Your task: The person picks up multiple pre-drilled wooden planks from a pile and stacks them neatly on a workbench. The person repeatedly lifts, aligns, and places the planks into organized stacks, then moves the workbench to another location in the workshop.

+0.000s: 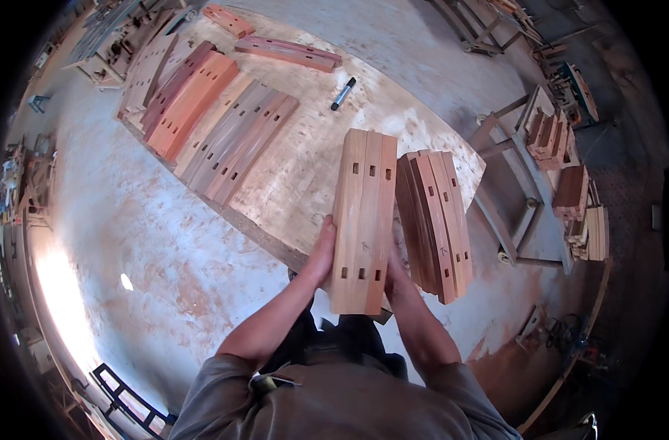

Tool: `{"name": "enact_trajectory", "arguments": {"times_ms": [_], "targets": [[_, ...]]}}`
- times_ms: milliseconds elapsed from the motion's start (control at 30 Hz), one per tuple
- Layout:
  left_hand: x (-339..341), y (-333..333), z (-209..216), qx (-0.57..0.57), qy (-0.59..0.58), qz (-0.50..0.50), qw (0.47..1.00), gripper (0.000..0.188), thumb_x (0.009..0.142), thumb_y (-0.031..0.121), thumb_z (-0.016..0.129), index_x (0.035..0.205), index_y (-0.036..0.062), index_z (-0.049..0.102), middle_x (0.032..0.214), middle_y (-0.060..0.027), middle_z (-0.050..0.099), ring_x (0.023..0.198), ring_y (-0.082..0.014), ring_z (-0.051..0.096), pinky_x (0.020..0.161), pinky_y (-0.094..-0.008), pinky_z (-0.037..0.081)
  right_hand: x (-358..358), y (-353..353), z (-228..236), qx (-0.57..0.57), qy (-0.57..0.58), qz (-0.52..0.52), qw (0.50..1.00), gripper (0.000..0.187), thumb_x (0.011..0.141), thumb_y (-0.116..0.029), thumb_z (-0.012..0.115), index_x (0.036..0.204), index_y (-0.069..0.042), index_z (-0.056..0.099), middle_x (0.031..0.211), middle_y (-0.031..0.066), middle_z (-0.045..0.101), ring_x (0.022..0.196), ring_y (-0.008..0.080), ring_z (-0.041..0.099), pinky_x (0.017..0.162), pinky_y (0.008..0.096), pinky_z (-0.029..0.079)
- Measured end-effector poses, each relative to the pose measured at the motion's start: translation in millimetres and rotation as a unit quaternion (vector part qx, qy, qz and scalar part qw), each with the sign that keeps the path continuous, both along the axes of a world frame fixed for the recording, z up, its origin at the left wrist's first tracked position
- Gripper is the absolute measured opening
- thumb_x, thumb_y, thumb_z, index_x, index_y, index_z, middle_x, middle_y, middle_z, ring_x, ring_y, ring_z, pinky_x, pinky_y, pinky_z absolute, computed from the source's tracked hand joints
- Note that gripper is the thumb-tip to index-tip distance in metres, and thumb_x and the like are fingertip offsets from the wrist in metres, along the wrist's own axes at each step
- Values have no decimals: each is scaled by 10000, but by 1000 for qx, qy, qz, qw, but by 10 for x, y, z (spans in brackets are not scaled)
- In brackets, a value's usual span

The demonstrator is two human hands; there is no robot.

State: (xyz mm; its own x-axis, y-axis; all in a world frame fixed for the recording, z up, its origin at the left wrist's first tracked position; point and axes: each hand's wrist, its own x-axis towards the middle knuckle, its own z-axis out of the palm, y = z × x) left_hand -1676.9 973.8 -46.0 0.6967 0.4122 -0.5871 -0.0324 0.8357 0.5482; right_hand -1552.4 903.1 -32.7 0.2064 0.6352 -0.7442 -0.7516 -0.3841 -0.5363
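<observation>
While wood strips (365,220) hide most fingers (328,226), both hands (322,253) (397,273) gripping their sides, curl unclear

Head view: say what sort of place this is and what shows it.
Probably a woodworking shop: slotted wooden strips are held up in front, more strips lie side by side on a worktable, and stacked timber shows at the right.
</observation>
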Motion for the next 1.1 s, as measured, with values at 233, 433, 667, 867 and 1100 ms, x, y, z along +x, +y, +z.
{"name": "enact_trajectory", "arguments": {"times_ms": [233, 433, 667, 867, 1100], "targets": [[-677, 1115, -226, 23, 6, -49, 999, 649, 977, 538, 274, 1421, 68, 323, 1303, -114, 510, 1156, -193, 524, 966, -347, 453, -656, 906, -361, 126, 81, -42, 988, 723, 934, -629, 272, 1337, -49, 426, 1247, 128, 549, 1107, 243, 572, 924, 407, 491], [-940, 1816, -599, 53, 2, -13, 999, 600, 978, 514, 308, 1380, 76, 389, 1259, -101, 545, 1131, -192, 547, 941, -355, 476, -898, 1710, -402, 98, 88, -83, 988, 742, 928, -627, 315, 1383, -43, 364, 1382, 130, 430, 1270, 257, 421, 1047, 403, 361], [-917, 1856, -464, 33, 9, 12, 999, 559, 977, 493, 343, 1352, 87, 431, 1227, -95, 566, 1116, -184, 558, 924, -361, 486, -411, 1398, -245, 52, -197, 28, 979, 678, 967, -500, 362, 1425, -5, 298, 1465, 143, 333, 1347, 243, 310, 1115, 329, 219], [-1476, 1205, -453, 101, 123, 181, 971, 504, 966, 467, 403, 1295, 95, 489, 1158, -90, 597, 1055, -168, 587, 860, -346, 509, 1266, -83, 1131, 114, -415, 0, 902, 454, 999, -302, 361, 1293, 19, 489, 1251, 116, 564, 1177, 225, 494, 1062, 355, 327], [-648, -815, -264, 153, 276, -1, 949, 348, 933, 317, 506, 1099, 15, 559, 908, -103, 655, 785, -181, 653, 683, -275, 525, 2988, -1551, 224, -33, -298, 47, 953, 608, 995, -463, 314, 1381, 2, 380, 1327, 159, 499, 1216, 259, 471, 1051, 366, 333]]}}
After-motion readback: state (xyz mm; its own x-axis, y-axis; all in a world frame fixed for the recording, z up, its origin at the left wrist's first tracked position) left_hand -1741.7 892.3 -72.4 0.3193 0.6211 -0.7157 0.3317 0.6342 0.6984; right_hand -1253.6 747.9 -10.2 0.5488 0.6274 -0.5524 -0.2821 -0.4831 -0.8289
